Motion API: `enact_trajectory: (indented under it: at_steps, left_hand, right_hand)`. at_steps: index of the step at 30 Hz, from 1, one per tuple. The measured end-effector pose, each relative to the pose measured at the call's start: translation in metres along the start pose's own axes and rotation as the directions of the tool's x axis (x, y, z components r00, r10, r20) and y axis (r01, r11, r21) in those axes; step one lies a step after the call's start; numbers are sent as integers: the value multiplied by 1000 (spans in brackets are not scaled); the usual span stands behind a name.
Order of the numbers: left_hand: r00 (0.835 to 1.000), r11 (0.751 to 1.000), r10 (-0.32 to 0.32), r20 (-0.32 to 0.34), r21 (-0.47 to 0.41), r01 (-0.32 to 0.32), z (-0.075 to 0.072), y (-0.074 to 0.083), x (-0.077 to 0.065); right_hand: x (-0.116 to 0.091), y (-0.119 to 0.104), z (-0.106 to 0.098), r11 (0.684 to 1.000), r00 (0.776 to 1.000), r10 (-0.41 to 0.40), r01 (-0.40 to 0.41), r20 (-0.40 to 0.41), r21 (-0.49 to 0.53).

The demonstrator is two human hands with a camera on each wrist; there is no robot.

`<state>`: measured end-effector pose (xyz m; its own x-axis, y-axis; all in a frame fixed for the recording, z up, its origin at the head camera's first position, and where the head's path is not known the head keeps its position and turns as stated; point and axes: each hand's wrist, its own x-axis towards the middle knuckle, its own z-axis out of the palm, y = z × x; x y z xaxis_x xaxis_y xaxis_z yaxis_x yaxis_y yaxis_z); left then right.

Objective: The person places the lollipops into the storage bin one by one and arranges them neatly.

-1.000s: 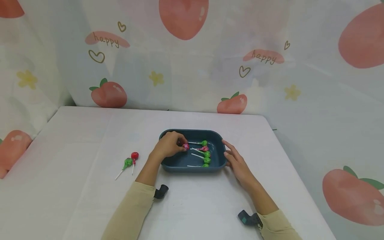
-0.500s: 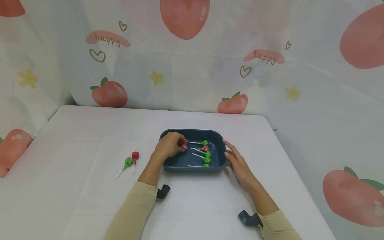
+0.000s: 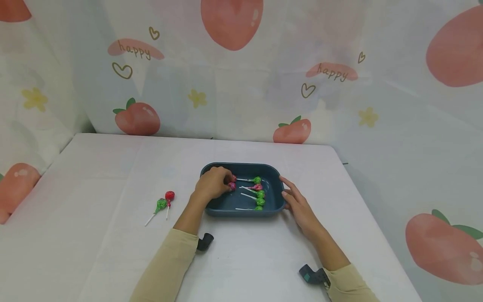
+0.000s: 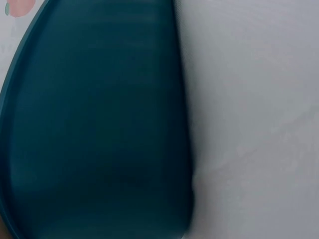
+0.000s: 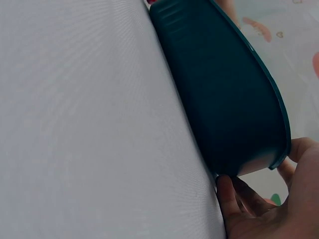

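biggest thing here is the strawberry curtain (image 3: 339, 84) hanging behind everything, then the white tabletop (image 3: 94, 176) in front of it. sitting about mid-tabletop, a bit to the right, is a dark teal tray (image 3: 242, 165). both arms in tan sleeves (image 3: 166, 268) come in from the near edge. the left hand (image 3: 212, 183) is inside the left part of the tray, its grip curled round a pink lollipop (image 3: 232, 186), pinching it right at the head. the right hand (image 3: 298, 205) rests against the tray's right outer wall, fingers (image 3: 288, 184) straight and relaxed, grip open with nothing in it; the right wrist view shows those fingertips touching the wall low down by the tabletop. further right in the tray lie three green lollipops (image 3: 260, 193) and another pink one (image 3: 257, 187), sticks pointing left. out on the tabletop, well left of the tray, a green lollipop (image 3: 161, 205) and a red lollipop (image 3: 170, 195) lie just beside each other.
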<state>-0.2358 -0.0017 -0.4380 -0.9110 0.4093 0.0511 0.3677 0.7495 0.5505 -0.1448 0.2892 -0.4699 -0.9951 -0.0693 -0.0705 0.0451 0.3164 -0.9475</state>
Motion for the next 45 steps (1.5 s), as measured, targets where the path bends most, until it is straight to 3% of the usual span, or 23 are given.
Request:
enact_trajectory:
  at_steps: [18, 24, 29, 36, 45]
  left_hand:
    - [1000, 999, 13, -20, -30, -14, -2, 1, -2]
    - [999, 995, 37, -22, -88, -38, -5, 1, -2]
    - [997, 984, 69, -32, -164, -74, -9, -1, -2]
    - [997, 971, 82, 10, -226, -78, -18, -3, -4]
    - [987, 930, 155, 27, -340, -137, -34, -14, -7]
  right_hand:
    - [-1, -2, 0, 1000, 1000, -4, 4, 5, -4]
    - [0, -1, 0, 1000, 1000, -2, 2, 3, -5]
    - [0, 0, 0, 1000, 1000, 1, -1, -2, -11]
    - [1, 0, 0, 1000, 1000, -4, 4, -7, -20]
    - [0, -1, 0, 1000, 1000, -6, 6, 3, -17]
